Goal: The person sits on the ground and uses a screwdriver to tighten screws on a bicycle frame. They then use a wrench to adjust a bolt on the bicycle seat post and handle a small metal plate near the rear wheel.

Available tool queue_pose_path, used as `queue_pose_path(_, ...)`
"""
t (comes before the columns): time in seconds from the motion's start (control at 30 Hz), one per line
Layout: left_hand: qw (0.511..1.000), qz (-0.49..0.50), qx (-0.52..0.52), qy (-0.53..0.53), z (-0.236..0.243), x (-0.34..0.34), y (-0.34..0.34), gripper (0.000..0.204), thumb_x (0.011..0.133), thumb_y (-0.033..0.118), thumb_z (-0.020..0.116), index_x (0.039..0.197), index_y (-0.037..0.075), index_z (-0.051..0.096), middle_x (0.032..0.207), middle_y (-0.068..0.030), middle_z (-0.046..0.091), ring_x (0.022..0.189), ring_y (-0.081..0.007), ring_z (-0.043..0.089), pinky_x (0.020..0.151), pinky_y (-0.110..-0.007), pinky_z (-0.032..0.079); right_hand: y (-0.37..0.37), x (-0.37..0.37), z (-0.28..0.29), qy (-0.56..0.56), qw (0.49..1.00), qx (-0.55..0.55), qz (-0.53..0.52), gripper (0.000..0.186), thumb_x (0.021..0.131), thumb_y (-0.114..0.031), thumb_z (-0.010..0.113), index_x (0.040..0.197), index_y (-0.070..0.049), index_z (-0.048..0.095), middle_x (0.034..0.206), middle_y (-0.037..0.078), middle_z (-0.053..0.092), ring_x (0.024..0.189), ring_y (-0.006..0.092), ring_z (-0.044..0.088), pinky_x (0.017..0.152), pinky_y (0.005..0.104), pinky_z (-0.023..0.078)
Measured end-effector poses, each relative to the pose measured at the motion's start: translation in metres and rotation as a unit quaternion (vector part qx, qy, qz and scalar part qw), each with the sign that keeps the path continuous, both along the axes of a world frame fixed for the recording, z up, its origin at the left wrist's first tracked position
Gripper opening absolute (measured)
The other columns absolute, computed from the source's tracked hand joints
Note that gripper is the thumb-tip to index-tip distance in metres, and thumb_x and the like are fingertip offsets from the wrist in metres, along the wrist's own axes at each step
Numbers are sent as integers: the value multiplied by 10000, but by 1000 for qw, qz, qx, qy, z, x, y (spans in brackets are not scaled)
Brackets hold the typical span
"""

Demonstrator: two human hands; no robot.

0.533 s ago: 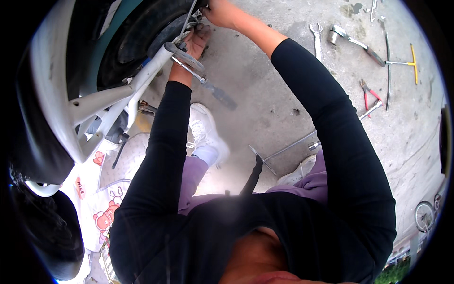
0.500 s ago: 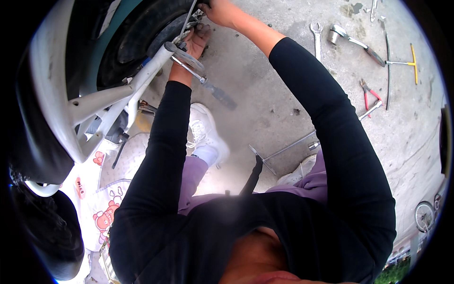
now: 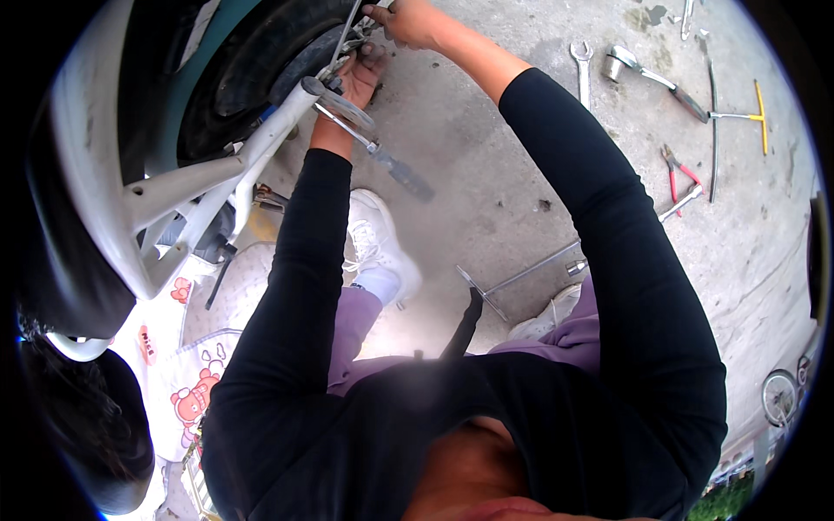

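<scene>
At the top, my left hand point(image 3: 359, 80) reaches under the hub side of a black-tyred wheel point(image 3: 234, 87), palm partly up and fingers curled against small metal parts point(image 3: 354, 39). What lies in those fingers is hidden. From the other side my right hand point(image 3: 411, 23) comes in, thumb and fingers pinched together at the same parts; the thing between them is too small to make out. Just below, a screwdriver point(image 3: 404, 174) with a translucent handle sticks out from the end of a pale metal frame point(image 3: 274, 130), touched by neither hand.
On the concrete to the right lie a wrench point(image 3: 581, 74), a ratchet with socket point(image 3: 656, 82), a yellow-handled T-bar point(image 3: 761, 117) and red-handled pliers point(image 3: 680, 180). A long T-handle wrench point(image 3: 530, 265) lies by my feet. Patterned cloth point(image 3: 195, 373) is at lower left.
My right hand has shifted slightly right and down, its fingers still at the wheel parts. My left hand and the screwdriver hold their places.
</scene>
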State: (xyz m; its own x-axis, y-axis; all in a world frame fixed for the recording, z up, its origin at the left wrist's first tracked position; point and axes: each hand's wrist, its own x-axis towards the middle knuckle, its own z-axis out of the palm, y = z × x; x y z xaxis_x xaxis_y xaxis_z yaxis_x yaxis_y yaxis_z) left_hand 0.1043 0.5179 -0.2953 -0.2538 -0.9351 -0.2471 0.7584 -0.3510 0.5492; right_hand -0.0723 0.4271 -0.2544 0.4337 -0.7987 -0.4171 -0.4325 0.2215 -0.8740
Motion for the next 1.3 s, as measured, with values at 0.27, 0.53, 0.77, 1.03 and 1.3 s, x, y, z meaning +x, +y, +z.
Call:
queue_pose_path(0.27,1000,3,3,2,5,-12,-4,263,913,100,493,1153,-6,478,923,-88,543,969,-244,555,951,-448,461,3,-3,-39,-112,965,-234,-22,362,855,-294,543,912,63,578,810,290,606,786,442,592,677,470,470)
queue_pose_path(0.53,1000,12,-6,-19,5,-6,-3,232,912,91,498,1129,8,512,921,-91,567,957,-247,585,935,-452,478,4,-10,-29,-82,959,-270,34,298,841,-247,549,936,35,558,811,286,601,778,452,577,662,495,455)
queue_pose_path(0.77,1000,1,-4,-12,7,-3,-1,234,912,91,501,1125,-4,498,920,-95,562,973,-246,573,934,-449,477,18,-22,-3,-65,948,-310,25,248,836,-192,529,972,16,518,764,257,605,750,442,579,648,488,459)
queue_pose_path(1.03,1000,-9,-10,7,2,-1,-1,201,913,105,503,1083,-3,512,947,-104,564,1017,-264,553,968,-451,435,17,-27,-23,-92,946,-309,22,191,793,-46,448,934,-15,573,832,235,597,810,438,563,681,483,457)
queue_pose_path(1.3,1000,-12,-17,11,4,-9,-3,197,903,100,522,1070,-4,518,945,-104,563,1016,-267,558,965,-445,437,19,-29,-31,-12,965,-259,48,239,754,0,428,910,-21,608,901,216,585,850,414,568,710,468,459)
